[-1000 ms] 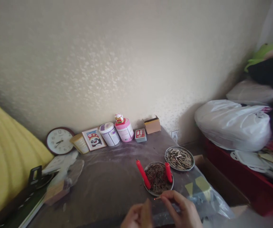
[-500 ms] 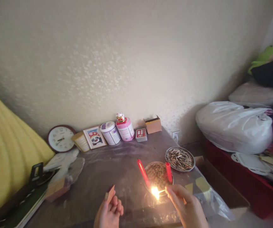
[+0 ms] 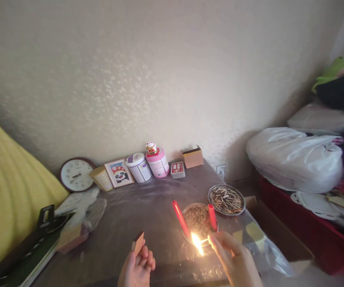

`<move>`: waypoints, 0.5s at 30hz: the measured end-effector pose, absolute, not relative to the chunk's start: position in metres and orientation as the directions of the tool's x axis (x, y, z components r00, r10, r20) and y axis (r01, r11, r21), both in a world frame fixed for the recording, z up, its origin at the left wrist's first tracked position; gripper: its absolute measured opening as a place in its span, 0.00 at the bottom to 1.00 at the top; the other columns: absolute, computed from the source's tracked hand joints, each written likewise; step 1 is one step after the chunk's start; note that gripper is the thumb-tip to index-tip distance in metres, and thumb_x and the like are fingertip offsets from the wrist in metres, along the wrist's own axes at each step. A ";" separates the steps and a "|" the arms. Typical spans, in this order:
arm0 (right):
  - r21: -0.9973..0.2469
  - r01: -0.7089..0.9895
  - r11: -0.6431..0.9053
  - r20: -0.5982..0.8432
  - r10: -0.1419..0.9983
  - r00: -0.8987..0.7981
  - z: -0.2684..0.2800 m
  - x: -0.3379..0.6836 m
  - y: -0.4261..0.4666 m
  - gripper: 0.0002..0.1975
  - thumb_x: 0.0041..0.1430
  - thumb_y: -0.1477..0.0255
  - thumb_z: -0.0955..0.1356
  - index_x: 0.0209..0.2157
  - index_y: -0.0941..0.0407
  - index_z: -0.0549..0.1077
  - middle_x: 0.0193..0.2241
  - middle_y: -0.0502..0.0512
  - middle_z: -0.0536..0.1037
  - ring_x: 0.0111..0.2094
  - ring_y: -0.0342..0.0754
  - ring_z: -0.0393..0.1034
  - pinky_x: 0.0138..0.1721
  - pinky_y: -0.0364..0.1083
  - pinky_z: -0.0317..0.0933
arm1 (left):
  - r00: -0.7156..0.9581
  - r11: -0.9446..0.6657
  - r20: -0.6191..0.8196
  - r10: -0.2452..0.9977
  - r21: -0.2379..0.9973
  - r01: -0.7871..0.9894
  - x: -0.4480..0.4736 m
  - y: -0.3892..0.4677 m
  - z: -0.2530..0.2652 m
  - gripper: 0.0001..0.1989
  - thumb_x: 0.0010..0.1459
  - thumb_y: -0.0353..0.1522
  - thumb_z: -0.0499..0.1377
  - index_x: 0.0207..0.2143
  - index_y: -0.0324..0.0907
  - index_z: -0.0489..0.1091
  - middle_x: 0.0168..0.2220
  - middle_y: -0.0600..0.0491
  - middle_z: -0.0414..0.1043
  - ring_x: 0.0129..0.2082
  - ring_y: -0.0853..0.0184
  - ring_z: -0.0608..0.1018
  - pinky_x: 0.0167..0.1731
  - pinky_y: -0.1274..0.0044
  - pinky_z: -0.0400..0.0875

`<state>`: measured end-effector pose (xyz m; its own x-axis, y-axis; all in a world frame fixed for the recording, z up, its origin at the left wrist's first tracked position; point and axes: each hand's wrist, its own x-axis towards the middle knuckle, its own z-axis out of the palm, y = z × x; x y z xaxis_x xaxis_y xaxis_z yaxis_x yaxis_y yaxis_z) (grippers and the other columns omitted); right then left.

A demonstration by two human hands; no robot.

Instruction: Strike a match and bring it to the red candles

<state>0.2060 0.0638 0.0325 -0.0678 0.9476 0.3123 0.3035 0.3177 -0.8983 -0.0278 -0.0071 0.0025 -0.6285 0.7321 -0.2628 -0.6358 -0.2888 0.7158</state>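
The right hand (image 3: 234,263) pinches a thin lit wooden match (image 3: 203,241) between thumb and forefinger, its flame burning at the near rim of a round metal dish of dark burnt bits (image 3: 200,220). 2 red wax candles (image 3: 180,218) lean on that dish, 1 on each side. The left hand (image 3: 137,267) has its fingers closed on a small tan matchbox (image 3: 137,242), held upright above the grey plastic-covered tabletop (image 3: 136,215). Just behind sits a second round metal dish heaped with what look like spent matches (image 3: 226,199). Along the wall stand a round dark-rimmed clock (image 3: 76,174), a framed panda picture (image 3: 119,173) and a pink lidded tub (image 3: 158,162).
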 end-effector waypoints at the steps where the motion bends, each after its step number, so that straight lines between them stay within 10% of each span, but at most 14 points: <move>1: -0.898 0.306 0.316 0.311 0.948 -0.064 0.032 0.205 0.064 0.18 0.58 0.58 0.63 0.21 0.54 0.72 0.20 0.49 0.74 0.23 0.46 0.67 0.24 0.39 0.60 | -0.627 -0.288 -0.260 0.734 0.717 -0.635 -0.028 -0.007 0.003 0.22 0.34 0.45 0.69 0.30 0.41 0.77 0.21 0.55 0.64 0.20 0.69 0.66 0.18 0.76 0.63; 15: -0.916 0.236 0.326 0.299 0.943 -0.145 0.030 0.208 0.067 0.19 0.59 0.56 0.63 0.24 0.54 0.73 0.21 0.51 0.75 0.25 0.47 0.70 0.28 0.40 0.64 | -0.630 -0.282 -0.290 0.721 0.707 -0.648 -0.025 -0.007 0.009 0.23 0.30 0.44 0.71 0.29 0.39 0.77 0.20 0.54 0.65 0.20 0.69 0.67 0.18 0.76 0.64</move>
